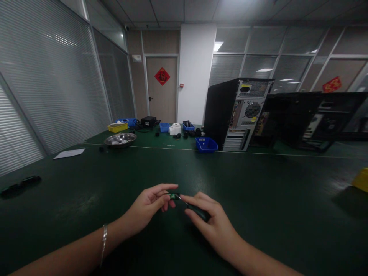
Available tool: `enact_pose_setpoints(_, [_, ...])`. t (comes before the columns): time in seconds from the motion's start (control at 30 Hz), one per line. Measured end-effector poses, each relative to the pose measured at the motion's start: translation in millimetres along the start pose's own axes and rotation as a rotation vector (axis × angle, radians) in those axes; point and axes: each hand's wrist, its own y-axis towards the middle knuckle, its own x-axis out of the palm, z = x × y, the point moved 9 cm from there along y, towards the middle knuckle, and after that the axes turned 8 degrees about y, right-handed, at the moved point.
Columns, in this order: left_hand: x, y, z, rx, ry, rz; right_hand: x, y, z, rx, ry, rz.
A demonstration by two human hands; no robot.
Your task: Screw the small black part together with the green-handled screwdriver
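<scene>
My left hand (pixel 155 202) pinches a small green circuit board (pixel 173 196) between thumb and fingers, above the green table (pixel 120 176). In my right hand (pixel 211 214) is a screwdriver (pixel 199 212) with a thick dark handle, gripped between thumb and fingers. Its thin metal shaft slants up and left, and the end reaches the right part of the board. Whether the tip touches the board or a screw is too small to tell. Part of the board is hidden behind the left fingertips.
Beyond a white line on the table stand a metal bowl (pixel 120 140), a blue tray (pixel 207 145), a white plastic housing (pixel 174 129) and a tall black computer case (pixel 221 115). A dark strip-shaped object (pixel 21 185) lies at left, a yellow bin (pixel 361 179) at right.
</scene>
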Motion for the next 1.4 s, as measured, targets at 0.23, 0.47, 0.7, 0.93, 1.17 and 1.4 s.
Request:
enact_pose_setpoints(0.23, [0.6,-3.8,0.4,-0.002,0.028,0.003,0.8,0.7,1.4,0.004,-0.026,-0.013])
enact_pose_setpoints(0.47, [6.7,-1.2,-1.1,-0.017,-0.051,-0.049,2.4,0.4,-0.9,0.0,-0.029,-0.023])
enact_pose_setpoints(0.7, [9.8,-1.0,-4.1,-0.051,-0.162,-0.068,1.8,1.3,-0.8,0.015,0.0,-0.029])
enact_pose_setpoints(0.93, [7.6,-1.2,-7.4,-0.087,-0.146,-0.058,0.5,1.1,-0.8,0.026,-0.012,-0.015])
enact_pose_setpoints(1.17, [-1.1,2.6,-13.6,-0.084,-0.058,-0.022,-4.9,0.6,-0.7,0.013,0.009,0.038])
enact_pose_setpoints(1.4, [27.8,-15.0,14.2,0.072,0.438,-0.299,-4.2,1.2,1.8,0.013,0.015,0.026])
